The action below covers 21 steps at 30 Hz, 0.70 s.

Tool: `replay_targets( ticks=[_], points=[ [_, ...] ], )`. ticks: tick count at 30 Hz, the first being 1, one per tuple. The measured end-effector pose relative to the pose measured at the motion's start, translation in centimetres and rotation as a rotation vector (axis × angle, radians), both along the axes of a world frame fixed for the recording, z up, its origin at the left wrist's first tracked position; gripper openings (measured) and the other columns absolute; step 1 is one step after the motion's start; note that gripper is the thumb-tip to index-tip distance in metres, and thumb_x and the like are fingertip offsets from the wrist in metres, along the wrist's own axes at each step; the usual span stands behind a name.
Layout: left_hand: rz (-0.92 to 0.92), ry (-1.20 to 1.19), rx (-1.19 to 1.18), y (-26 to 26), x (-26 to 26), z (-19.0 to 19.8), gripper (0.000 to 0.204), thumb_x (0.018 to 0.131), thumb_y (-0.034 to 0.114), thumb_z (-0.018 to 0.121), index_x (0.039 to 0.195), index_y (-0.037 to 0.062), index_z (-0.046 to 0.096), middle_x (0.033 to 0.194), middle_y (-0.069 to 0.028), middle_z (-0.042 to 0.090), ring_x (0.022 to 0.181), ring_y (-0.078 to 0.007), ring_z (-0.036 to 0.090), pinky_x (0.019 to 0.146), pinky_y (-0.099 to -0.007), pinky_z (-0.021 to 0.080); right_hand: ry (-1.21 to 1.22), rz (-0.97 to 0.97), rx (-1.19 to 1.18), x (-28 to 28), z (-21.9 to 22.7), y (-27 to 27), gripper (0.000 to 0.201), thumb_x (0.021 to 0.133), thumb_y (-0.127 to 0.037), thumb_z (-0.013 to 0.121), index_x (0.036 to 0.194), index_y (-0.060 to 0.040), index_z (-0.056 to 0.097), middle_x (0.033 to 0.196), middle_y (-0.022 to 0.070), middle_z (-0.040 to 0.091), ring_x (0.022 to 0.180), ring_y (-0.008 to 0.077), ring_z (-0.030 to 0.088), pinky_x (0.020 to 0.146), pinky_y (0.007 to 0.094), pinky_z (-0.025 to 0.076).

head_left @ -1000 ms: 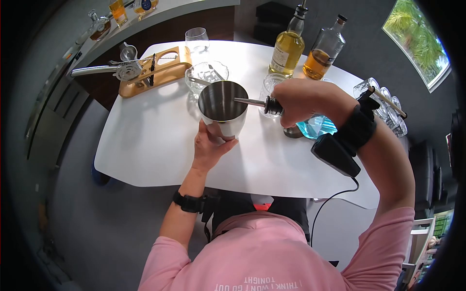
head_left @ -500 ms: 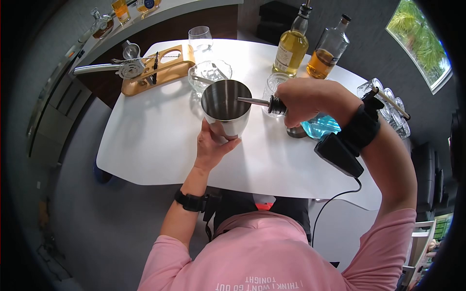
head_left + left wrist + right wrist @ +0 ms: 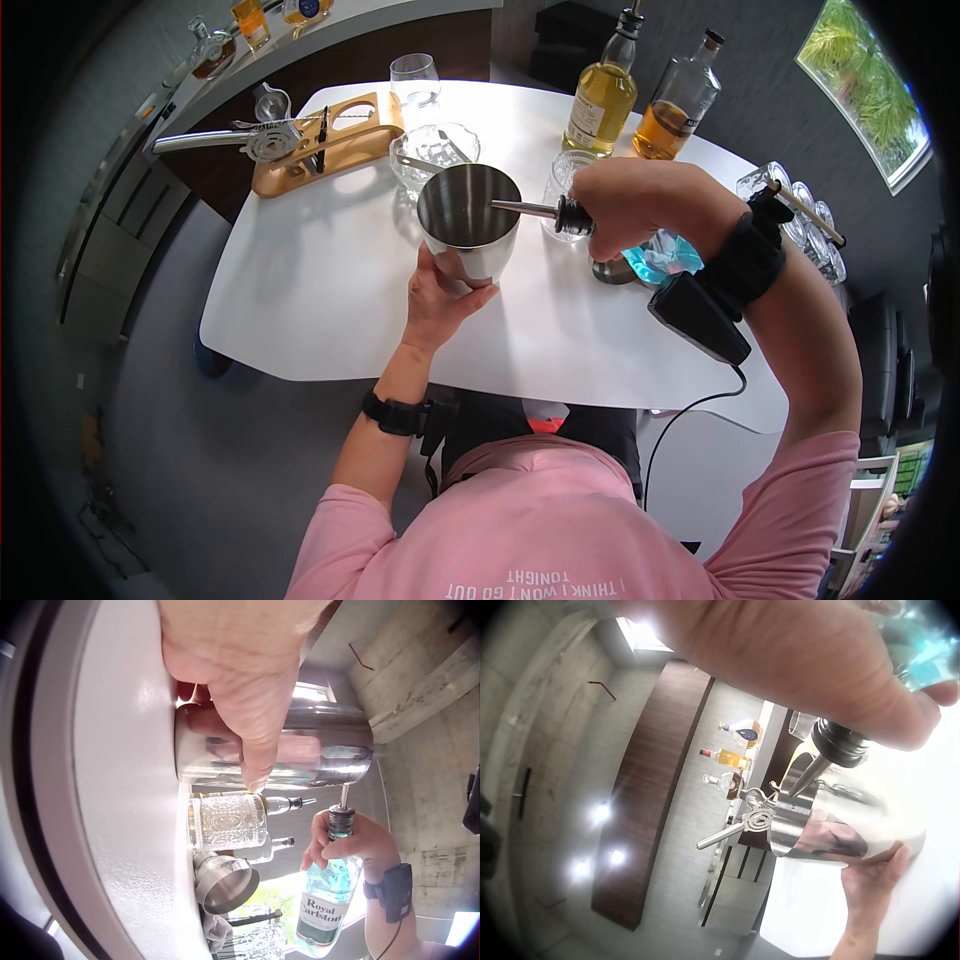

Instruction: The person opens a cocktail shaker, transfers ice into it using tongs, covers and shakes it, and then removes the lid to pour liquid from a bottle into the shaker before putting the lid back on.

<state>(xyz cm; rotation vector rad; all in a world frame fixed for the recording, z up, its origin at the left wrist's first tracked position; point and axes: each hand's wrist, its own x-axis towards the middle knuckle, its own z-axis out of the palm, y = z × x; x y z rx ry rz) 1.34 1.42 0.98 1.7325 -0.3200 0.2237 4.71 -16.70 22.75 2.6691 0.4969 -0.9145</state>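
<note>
A polished metal shaker tin stands upright on the white table, and my left hand grips it low down, thumb along its near side in the left wrist view. My right hand holds a bottle by the neck, tilted, with its base raised. That bottle is clear with a blue tint and a "Royal Carlston" label. Its metal pour spout reaches over the tin's right rim, tip above the opening. In the head view the right hand and wrist strap cover much of the bottle.
Behind the tin are a glass bowl with tongs, a tumbler and a wooden bar-tool stand. A patterned glass, a yellow bottle and an amber bottle stand right. Several glasses sit at the right edge.
The head view has shifted slightly. Both hands keep their places, with the bottle still tilted over the tin.
</note>
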Motion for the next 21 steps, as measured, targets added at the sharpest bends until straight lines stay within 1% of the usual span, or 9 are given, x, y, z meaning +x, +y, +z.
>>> replay_targets(
  ticks=[3,5,8,12,17,21],
  points=[
    [0.031,-0.023,0.046,0.02,0.10,-0.30,0.074,0.062,0.013,0.081,0.121,0.0051,0.036,0.099,-0.0087,0.064,0.089,-0.0191,0.064,0.080,-0.0304,0.050,-0.008,0.000,0.004,0.02,-0.03,-0.08,0.026,0.069,-0.015,0.067,0.090,0.0001,0.067,0.077,0.0152,0.063,0.073,0.0256,0.062,0.064,0.0350,0.049],
    [0.020,0.009,0.019,0.01,0.07,-0.26,0.076,0.061,0.015,0.082,0.121,0.0053,0.036,0.100,-0.0090,0.064,0.090,-0.0197,0.064,0.081,-0.0307,0.050,-0.007,-0.013,0.000,-0.11,0.20,0.06,0.026,0.069,-0.016,0.067,0.091,-0.0001,0.067,0.077,0.0151,0.063,0.073,0.0255,0.062,0.064,0.0349,0.049],
    [0.021,-0.004,-0.011,0.03,0.23,-0.69,0.076,0.061,0.015,0.082,0.122,0.0051,0.036,0.101,-0.0089,0.063,0.091,-0.0193,0.063,0.081,-0.0306,0.050,-0.007,-0.018,-0.009,-0.11,0.23,0.14,0.027,0.069,-0.016,0.067,0.091,-0.0002,0.067,0.077,0.0151,0.063,0.073,0.0253,0.063,0.064,0.0348,0.049],
    [0.025,-0.023,0.005,-0.03,0.12,-0.36,0.076,0.061,0.015,0.082,0.122,0.0051,0.037,0.101,-0.0086,0.063,0.092,-0.0183,0.063,0.082,-0.0303,0.050,-0.016,-0.008,-0.015,0.03,0.09,0.07,0.027,0.069,-0.016,0.067,0.091,-0.0003,0.067,0.077,0.0152,0.063,0.073,0.0252,0.063,0.064,0.0343,0.049],
    [0.005,0.035,-0.027,-0.07,-0.03,0.03,0.076,0.061,0.015,0.082,0.122,0.0052,0.037,0.101,-0.0083,0.063,0.091,-0.0179,0.063,0.082,-0.0301,0.049,-0.013,-0.007,-0.023,0.02,0.16,0.13,0.028,0.069,-0.016,0.067,0.092,-0.0011,0.067,0.077,0.0148,0.063,0.073,0.0251,0.063,0.064,0.0340,0.049],
    [0.013,0.023,-0.024,0.01,0.24,-0.73,0.076,0.061,0.015,0.082,0.121,0.0052,0.037,0.101,-0.0087,0.063,0.092,-0.0186,0.063,0.082,-0.0304,0.049,-0.008,-0.005,-0.024,0.01,0.25,0.20,0.028,0.068,-0.016,0.067,0.092,-0.0012,0.067,0.076,0.0145,0.063,0.073,0.0247,0.063,0.063,0.0338,0.050]
  ],
)
